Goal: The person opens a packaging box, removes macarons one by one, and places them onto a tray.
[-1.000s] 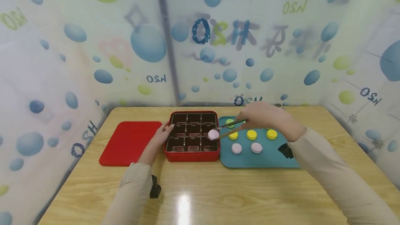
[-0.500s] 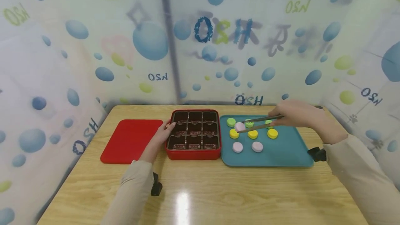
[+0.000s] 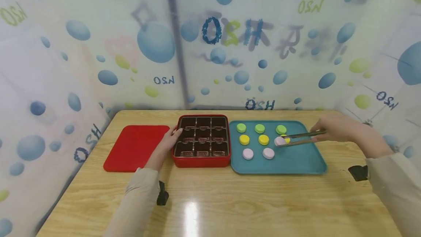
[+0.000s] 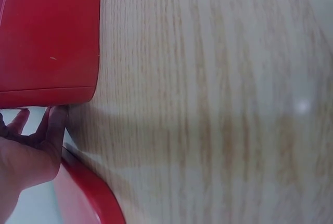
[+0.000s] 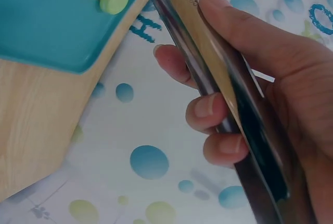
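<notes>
My right hand (image 3: 337, 131) grips metal tongs (image 3: 304, 134) over the right part of the blue tray (image 3: 296, 165). Between the tongs' tips is a pale pink macaron (image 3: 279, 141), partly covering a yellow macaron (image 3: 287, 139). In the right wrist view the fingers (image 5: 208, 107) curl round the tongs (image 5: 208, 67); their tips lie outside that view. My left hand (image 3: 168, 140) holds the left side of a red box (image 3: 202, 162), its thumb over the rim. The box has a dark divided insert (image 3: 203, 133) with no macarons in it. Left fingers (image 4: 54, 125) touch the box wall (image 4: 49, 36).
On the tray lie green macarons (image 3: 260, 128), yellow macarons (image 3: 263, 139) and two more pale pink macarons (image 3: 268, 153), in rows. A flat red lid (image 3: 136, 149) lies left of the box. A patterned curtain (image 3: 223, 83) stands behind the wooden table (image 3: 230, 200).
My right hand has carried the tongs and the pale pink macaron from over the box's right edge rightward across the tray. The left hand stays at the box.
</notes>
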Demonstrator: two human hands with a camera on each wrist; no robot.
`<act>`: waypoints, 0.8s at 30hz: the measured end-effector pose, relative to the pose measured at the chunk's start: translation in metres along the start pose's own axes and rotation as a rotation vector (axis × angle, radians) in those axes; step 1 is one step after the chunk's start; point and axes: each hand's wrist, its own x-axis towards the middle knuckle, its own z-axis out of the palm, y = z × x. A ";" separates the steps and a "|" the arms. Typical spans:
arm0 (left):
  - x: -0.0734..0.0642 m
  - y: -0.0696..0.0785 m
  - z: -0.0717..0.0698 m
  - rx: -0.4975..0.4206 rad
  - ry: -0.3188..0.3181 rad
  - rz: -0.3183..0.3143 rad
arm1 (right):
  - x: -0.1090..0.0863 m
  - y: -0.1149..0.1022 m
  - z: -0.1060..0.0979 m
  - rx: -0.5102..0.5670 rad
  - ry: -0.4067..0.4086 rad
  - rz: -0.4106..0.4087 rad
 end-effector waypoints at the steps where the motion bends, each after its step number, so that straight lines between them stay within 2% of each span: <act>1: 0.000 0.000 0.000 0.000 0.000 0.002 | -0.001 0.002 0.002 0.024 -0.017 0.005; 5: 0.000 0.000 -0.001 0.000 0.001 0.008 | -0.005 0.009 0.009 0.089 -0.058 0.000; 9: 0.000 -0.001 0.000 0.000 0.003 0.010 | -0.007 0.012 0.014 0.099 -0.070 -0.020; 14: 0.002 -0.002 0.000 0.001 0.003 0.006 | -0.009 0.011 0.017 0.131 -0.105 0.018; 19: -0.001 0.002 0.001 0.002 0.004 -0.009 | -0.009 0.011 0.018 0.121 -0.113 0.023; 24: 0.000 0.000 0.002 -0.004 0.005 0.004 | -0.011 0.015 0.017 0.185 -0.153 0.066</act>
